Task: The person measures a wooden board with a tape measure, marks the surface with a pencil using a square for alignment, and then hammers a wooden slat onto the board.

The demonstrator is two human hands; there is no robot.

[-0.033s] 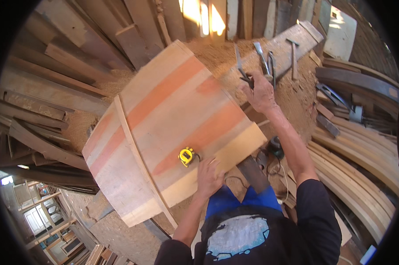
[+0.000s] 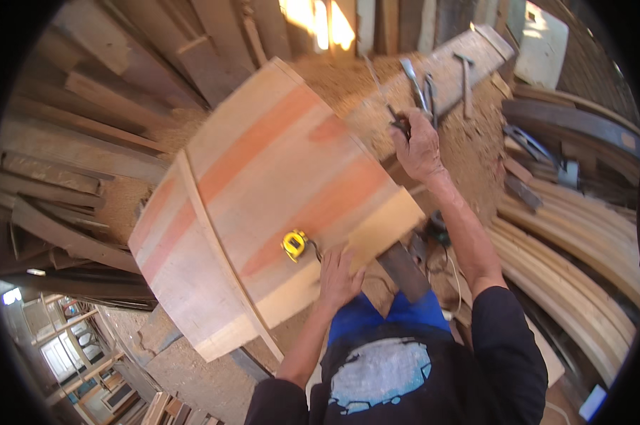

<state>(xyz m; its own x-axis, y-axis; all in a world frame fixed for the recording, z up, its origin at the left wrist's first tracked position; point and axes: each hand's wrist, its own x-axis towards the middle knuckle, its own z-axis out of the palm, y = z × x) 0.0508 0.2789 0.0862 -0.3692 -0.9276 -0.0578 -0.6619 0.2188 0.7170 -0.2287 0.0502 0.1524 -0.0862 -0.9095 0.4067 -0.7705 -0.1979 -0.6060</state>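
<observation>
My left hand (image 2: 340, 275) lies with its fingers stretched out on the near edge of a large wooden panel (image 2: 263, 177) marked with orange bands. Just beyond its fingertips is a yellow tape measure (image 2: 294, 244), resting on the panel. My right hand (image 2: 420, 147) is raised beyond the panel's right edge, closed round the dark handle of a thin-bladed tool (image 2: 381, 86); its blade points away from me and its exact kind is blurred. A narrow wooden strip (image 2: 210, 230) crosses the panel's left part.
Beyond my right hand, a sawdust-covered plank (image 2: 458, 60) carries a chisel-like tool (image 2: 413, 79), pliers (image 2: 429, 92) and a hammer (image 2: 466, 81). Curved timbers (image 2: 568, 283) are stacked at the right. Boards (image 2: 86, 149) lean and lie at the left.
The view has shifted slightly. The blade in my right hand has turned to look thinner, seen more edge-on. My left hand stays at the panel's edge.
</observation>
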